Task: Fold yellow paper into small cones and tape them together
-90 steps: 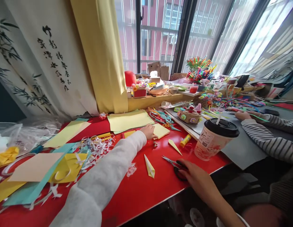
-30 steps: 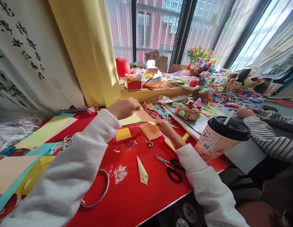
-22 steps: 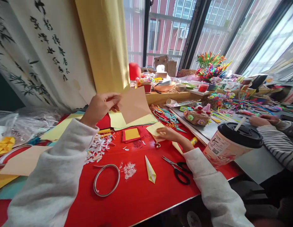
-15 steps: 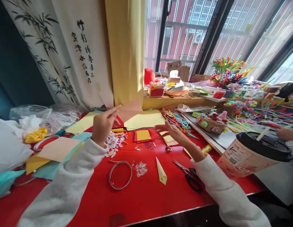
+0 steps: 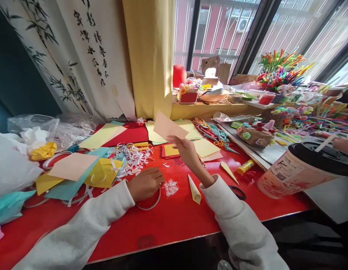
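My right hand [image 5: 187,155] holds a pale pink paper sheet [image 5: 168,127] by its lower edge, raised above the red table [image 5: 174,227]. My left hand [image 5: 147,183] is lowered over a thin ring [image 5: 151,206], fingers curled at its upper right side; whether they grip it is hidden. Just right of that hand lies a small heap of white shreds [image 5: 171,188]. A folded yellow paper cone [image 5: 194,193] rests between the heap and my right sleeve. Under the right forearm, scissors [image 5: 238,192] show only a black handle.
Coloured papers [image 5: 74,167] and plastic bags lie at left, white paper strips [image 5: 136,159] behind my left hand. At right stand a large lidded cup [image 5: 291,176], a glue stick [image 5: 245,167] and a decorated basket [image 5: 255,135]. Another person's hand [image 5: 344,144] is at the far right.
The pink sheet is now up in my right hand, which has closed on it. My left hand has moved down and right to the ring. The view has shifted slightly.
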`<state>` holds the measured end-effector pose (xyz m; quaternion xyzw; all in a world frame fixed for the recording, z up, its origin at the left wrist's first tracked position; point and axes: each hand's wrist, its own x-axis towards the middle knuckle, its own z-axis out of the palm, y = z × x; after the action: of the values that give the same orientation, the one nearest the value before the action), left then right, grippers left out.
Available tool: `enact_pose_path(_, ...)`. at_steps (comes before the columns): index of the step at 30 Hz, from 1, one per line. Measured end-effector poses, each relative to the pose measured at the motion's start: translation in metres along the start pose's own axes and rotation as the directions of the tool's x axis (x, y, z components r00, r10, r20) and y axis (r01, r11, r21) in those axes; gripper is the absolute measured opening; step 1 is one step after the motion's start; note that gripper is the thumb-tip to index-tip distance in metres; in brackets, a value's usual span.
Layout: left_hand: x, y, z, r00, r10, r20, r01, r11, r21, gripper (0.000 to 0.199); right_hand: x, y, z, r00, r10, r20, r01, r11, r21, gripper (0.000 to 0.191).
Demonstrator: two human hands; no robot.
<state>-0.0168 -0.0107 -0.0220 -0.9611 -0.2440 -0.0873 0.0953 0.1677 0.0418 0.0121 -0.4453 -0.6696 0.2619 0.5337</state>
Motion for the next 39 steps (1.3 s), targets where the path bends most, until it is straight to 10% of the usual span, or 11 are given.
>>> enact_pose_path(9,-0.022,-0.043,-0.006,0.969,-0.156,0.191,0.228,0.861,-0.454,0.029,-0.018,-0.003,0.003,0.958,0.167,0.234,-0.25,0.884,0.395,0.033)
enact_pose_path(11,-0.025,-0.052,-0.015,0.893,-0.444,0.067,0.393,0.699,-0.598,0.022,-0.021,-0.007,0.002,0.919,0.169,0.357,-0.322,0.844,0.429,0.03)
enact_pose_path(14,-0.026,-0.058,-0.032,0.621,-0.782,0.057,0.347,0.208,-0.914,0.037,-0.024,-0.009,0.003,0.85,0.173,0.497,-0.403,0.821,0.403,0.023)
enact_pose_path(17,-0.025,-0.056,-0.042,0.583,-0.802,0.131,0.173,-0.036,-0.984,0.049,-0.025,-0.01,0.002,0.816,0.18,0.55,-0.413,0.847,0.335,0.021)
enact_pose_path(20,-0.023,-0.052,-0.043,0.537,-0.833,0.129,0.22,-0.01,-0.975,0.048,-0.024,-0.013,-0.001,0.774,0.139,0.617,-0.39,0.873,0.292,0.025)
enact_pose_path(24,-0.023,-0.049,-0.043,0.588,-0.784,0.201,0.179,-0.116,-0.977,0.039,-0.024,-0.017,-0.003,0.734,0.113,0.669,-0.363,0.898,0.247,0.022)
enact_pose_path(27,-0.025,-0.051,-0.045,0.528,-0.835,0.158,0.174,-0.077,-0.982,0.033,-0.02,-0.016,-0.005,0.704,0.113,0.701,-0.341,0.919,0.195,0.024)
enact_pose_path(30,-0.028,-0.058,-0.042,0.493,-0.857,0.15,0.286,-0.004,-0.958,0.029,-0.012,-0.01,-0.016,0.727,0.226,0.648,-0.335,0.941,0.048,0.03)
enact_pose_path(33,-0.03,-0.066,-0.032,0.553,-0.803,0.222,0.433,0.049,-0.9,0.027,-0.004,-0.002,-0.037,0.729,0.417,0.543,-0.26,0.902,-0.344,0.034)
enact_pose_path(39,-0.025,-0.064,-0.005,0.682,-0.656,0.322,0.541,0.157,-0.826,0.025,-0.008,0.014,-0.058,0.401,0.62,0.674,-0.057,0.751,-0.657,0.025)
